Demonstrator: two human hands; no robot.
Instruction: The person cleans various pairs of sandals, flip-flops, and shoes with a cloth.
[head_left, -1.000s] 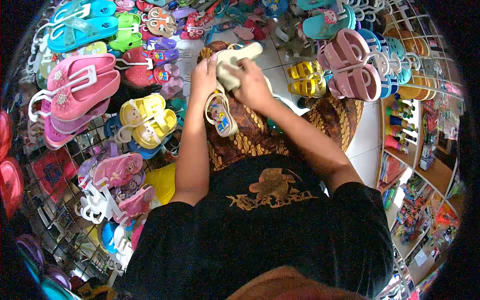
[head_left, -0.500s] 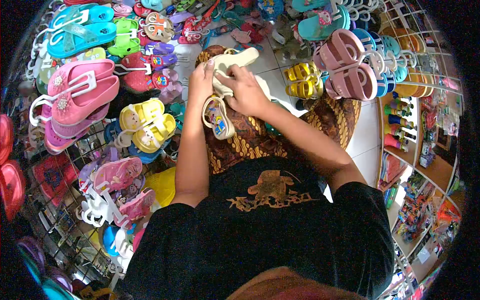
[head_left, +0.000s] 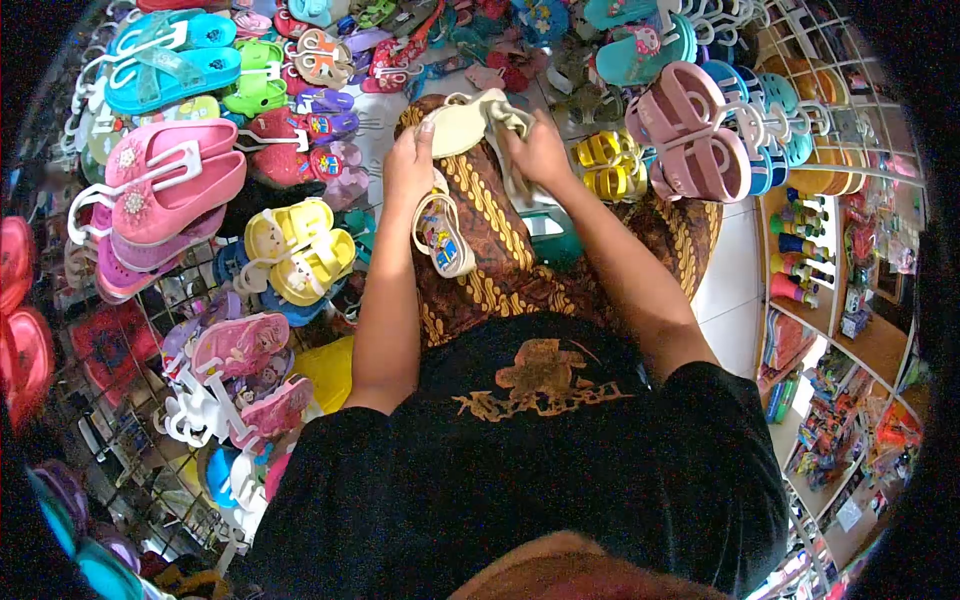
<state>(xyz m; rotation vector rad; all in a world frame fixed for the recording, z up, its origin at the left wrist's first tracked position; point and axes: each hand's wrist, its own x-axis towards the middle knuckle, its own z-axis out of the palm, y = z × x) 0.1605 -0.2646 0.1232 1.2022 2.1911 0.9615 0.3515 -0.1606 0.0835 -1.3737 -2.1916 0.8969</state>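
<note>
A cream-coloured sandal (head_left: 458,130) is gripped at its left end by my left hand (head_left: 410,165), above the brown patterned cloth on my lap (head_left: 480,200). My right hand (head_left: 535,150) is closed on a greyish cream cloth (head_left: 510,125) that touches the sandal's right side. A small cream-rimmed sandal with a blue and yellow picture (head_left: 443,238) hangs just below my left hand. Part of a green item (head_left: 556,240) shows beneath my right wrist.
Racks of hanging footwear stand on the left, with pink shoes (head_left: 165,180) and yellow sandals (head_left: 300,250). To the right hang mauve sandals (head_left: 690,130) near gold sandals (head_left: 608,165). More footwear lies ahead on the tiled floor (head_left: 728,280).
My right hand has moved right, away from my left hand, with the cloth. The cream sandal has turned and now shows its broad face. The green item has come into fuller view.
</note>
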